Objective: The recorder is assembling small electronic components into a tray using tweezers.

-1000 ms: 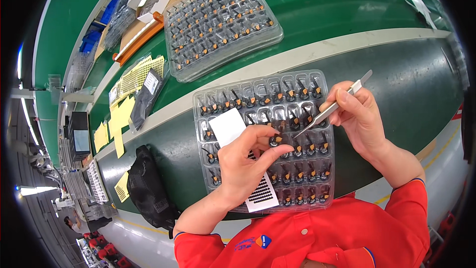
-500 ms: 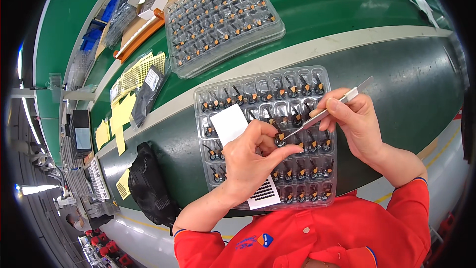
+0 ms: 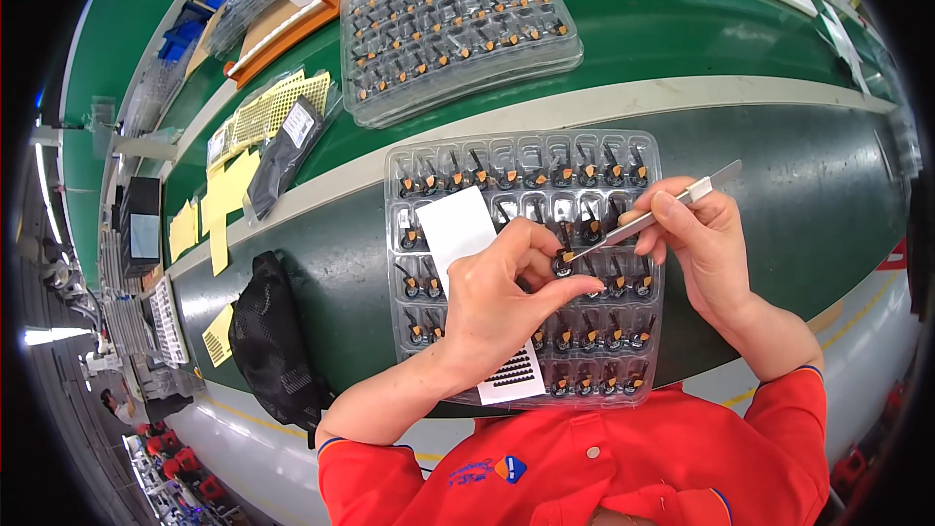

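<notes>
My left hand [image 3: 492, 302] pinches a small round black part [image 3: 562, 264] with an orange tab and a thin black lead, between thumb and fingers above a clear plastic tray [image 3: 394, 234]. A white sheet [image 3: 456, 224] passes behind this hand; rows of short black strips show at its lower end. I cannot tell whether the hand grips the sheet. In my right hand [image 3: 696, 234] is a slim metal tool [image 3: 638, 226], pale at the grip and flat at its upper end. Its pointed tip meets or nearly meets the part. Similar black parts fill most visible tray pockets.
Stacked clear trays [image 3: 467, 54] of similar parts stand beyond on the green table. To the left lie a black mesh bag [image 3: 271, 341], yellow sheets [image 3: 234, 185] and a dark packet [image 3: 284, 158]. An orange-edged wooden board [image 3: 282, 44] is at the far left.
My view has shifted slightly. Both hands stay over the tray, with the part still pinched and the tool's tip still at it.
</notes>
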`<act>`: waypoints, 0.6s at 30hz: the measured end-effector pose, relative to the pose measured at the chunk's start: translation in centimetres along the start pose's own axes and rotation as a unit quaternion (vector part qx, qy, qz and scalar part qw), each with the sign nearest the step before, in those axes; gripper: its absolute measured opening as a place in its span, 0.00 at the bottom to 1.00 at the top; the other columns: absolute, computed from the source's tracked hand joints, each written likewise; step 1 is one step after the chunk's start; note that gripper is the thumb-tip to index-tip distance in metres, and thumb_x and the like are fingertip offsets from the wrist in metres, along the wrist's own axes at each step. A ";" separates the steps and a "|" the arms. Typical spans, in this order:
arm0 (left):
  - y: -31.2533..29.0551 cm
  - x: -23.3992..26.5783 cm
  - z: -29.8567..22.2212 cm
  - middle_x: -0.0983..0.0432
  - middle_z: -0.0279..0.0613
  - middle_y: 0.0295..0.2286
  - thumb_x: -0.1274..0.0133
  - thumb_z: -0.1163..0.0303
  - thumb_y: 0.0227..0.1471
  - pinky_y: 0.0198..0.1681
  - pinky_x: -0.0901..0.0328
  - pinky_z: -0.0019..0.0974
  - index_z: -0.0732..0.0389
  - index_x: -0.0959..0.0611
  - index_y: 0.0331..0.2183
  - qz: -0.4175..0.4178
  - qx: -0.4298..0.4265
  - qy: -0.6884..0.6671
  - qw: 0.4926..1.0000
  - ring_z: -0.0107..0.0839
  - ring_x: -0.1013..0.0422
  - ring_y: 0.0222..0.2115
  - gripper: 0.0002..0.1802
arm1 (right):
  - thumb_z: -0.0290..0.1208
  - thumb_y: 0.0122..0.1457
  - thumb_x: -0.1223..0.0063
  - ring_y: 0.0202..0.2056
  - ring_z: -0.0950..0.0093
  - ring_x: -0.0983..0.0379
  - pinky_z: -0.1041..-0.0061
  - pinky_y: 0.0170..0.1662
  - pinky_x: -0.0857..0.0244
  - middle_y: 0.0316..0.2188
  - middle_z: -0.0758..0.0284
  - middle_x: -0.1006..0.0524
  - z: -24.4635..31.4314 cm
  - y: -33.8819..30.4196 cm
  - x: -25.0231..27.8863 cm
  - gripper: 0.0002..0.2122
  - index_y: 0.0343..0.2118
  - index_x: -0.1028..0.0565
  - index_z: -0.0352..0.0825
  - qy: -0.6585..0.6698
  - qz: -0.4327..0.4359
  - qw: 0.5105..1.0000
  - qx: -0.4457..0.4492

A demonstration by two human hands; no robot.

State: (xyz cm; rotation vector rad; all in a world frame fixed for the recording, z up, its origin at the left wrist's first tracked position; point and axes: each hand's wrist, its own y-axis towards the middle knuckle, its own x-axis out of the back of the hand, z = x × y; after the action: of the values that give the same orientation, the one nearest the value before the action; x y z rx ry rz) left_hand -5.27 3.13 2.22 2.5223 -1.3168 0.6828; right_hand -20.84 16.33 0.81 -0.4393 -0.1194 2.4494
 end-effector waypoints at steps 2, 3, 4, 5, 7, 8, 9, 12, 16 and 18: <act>0.0 0.0 0.2 0.28 0.30 0.14 0.32 0.70 0.33 0.17 0.46 0.17 0.64 0.26 0.26 0.006 -0.009 -0.005 1.000 0.10 0.37 0.16 0.20 | 0.31 0.58 0.53 0.23 0.82 0.28 0.86 0.24 0.39 0.28 0.61 0.22 -0.1 0.0 -0.1 0.09 0.33 0.27 0.30 0.000 -0.007 1.000 0.000; 0.0 0.0 0.2 0.28 0.30 0.14 0.32 0.70 0.33 0.17 0.46 0.17 0.64 0.26 0.26 0.002 -0.008 -0.007 1.000 0.10 0.37 0.16 0.20 | 0.31 0.58 0.53 0.23 0.82 0.28 0.86 0.24 0.39 0.28 0.61 0.22 -0.1 0.0 -0.1 0.09 0.33 0.27 0.30 -0.003 -0.005 1.000 0.000; 0.0 0.0 0.3 0.28 0.31 0.14 0.32 0.70 0.33 0.17 0.45 0.17 0.64 0.26 0.26 0.006 -0.006 -0.015 1.000 0.10 0.36 0.16 0.19 | 0.31 0.58 0.52 0.23 0.81 0.28 0.85 0.24 0.39 0.28 0.62 0.22 -0.2 0.0 -0.1 0.09 0.33 0.26 0.30 0.002 -0.005 1.000 -0.001; 0.0 -0.1 0.3 0.28 0.31 0.14 0.32 0.70 0.33 0.17 0.45 0.17 0.65 0.26 0.26 0.009 -0.003 -0.024 1.000 0.10 0.36 0.16 0.19 | 0.31 0.58 0.51 0.23 0.80 0.27 0.85 0.24 0.39 0.27 0.63 0.23 -0.2 0.0 -0.1 0.09 0.33 0.26 0.29 0.007 -0.006 1.000 -0.001; 0.0 -0.1 0.4 0.28 0.31 0.14 0.32 0.71 0.34 0.17 0.44 0.17 0.65 0.26 0.26 0.011 0.000 -0.033 0.999 0.10 0.35 0.17 0.19 | 0.31 0.57 0.51 0.24 0.79 0.26 0.84 0.24 0.39 0.27 0.64 0.23 -0.2 0.0 0.0 0.09 0.34 0.25 0.29 0.011 -0.005 1.000 -0.002; 0.0 -0.1 0.4 0.28 0.31 0.14 0.32 0.71 0.34 0.18 0.43 0.17 0.65 0.26 0.26 0.013 0.000 -0.037 0.999 0.10 0.35 0.17 0.19 | 0.31 0.57 0.51 0.24 0.79 0.26 0.84 0.24 0.39 0.27 0.64 0.23 -0.3 0.0 0.0 0.09 0.34 0.25 0.29 0.010 -0.006 1.000 0.002; 0.0 -0.1 0.5 0.28 0.32 0.14 0.32 0.71 0.34 0.18 0.43 0.17 0.65 0.26 0.26 0.015 -0.001 -0.041 0.999 0.11 0.35 0.17 0.19 | 0.31 0.57 0.51 0.24 0.79 0.26 0.84 0.24 0.39 0.28 0.63 0.23 -0.3 -0.1 0.0 0.09 0.34 0.25 0.29 0.009 -0.007 1.000 0.005; 0.0 0.0 0.4 0.28 0.32 0.15 0.33 0.71 0.34 0.18 0.42 0.17 0.66 0.26 0.26 0.017 -0.003 -0.041 0.999 0.11 0.34 0.17 0.19 | 0.31 0.57 0.51 0.24 0.79 0.26 0.84 0.24 0.39 0.28 0.63 0.23 -0.3 -0.1 0.0 0.10 0.34 0.26 0.29 0.006 -0.005 1.000 0.008; 0.0 0.0 0.3 0.28 0.32 0.15 0.33 0.71 0.34 0.18 0.41 0.17 0.66 0.26 0.26 0.019 -0.004 -0.035 0.999 0.11 0.34 0.17 0.19 | 0.31 0.58 0.51 0.24 0.80 0.27 0.85 0.24 0.39 0.29 0.63 0.23 -0.3 0.0 0.0 0.09 0.34 0.26 0.29 -0.001 -0.004 1.000 0.005; 0.0 0.0 0.2 0.28 0.32 0.14 0.33 0.71 0.34 0.18 0.42 0.17 0.66 0.26 0.26 0.021 0.001 -0.040 0.999 0.11 0.34 0.17 0.19 | 0.32 0.58 0.52 0.23 0.83 0.29 0.87 0.24 0.40 0.28 0.62 0.22 -0.2 -0.1 -0.1 0.08 0.32 0.27 0.32 -0.012 -0.007 1.000 0.005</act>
State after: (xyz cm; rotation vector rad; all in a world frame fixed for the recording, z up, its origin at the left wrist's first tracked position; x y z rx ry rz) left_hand -5.24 3.03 2.02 2.5545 -1.4010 0.5960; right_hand -20.66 16.34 0.63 -0.4046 -0.1200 2.4409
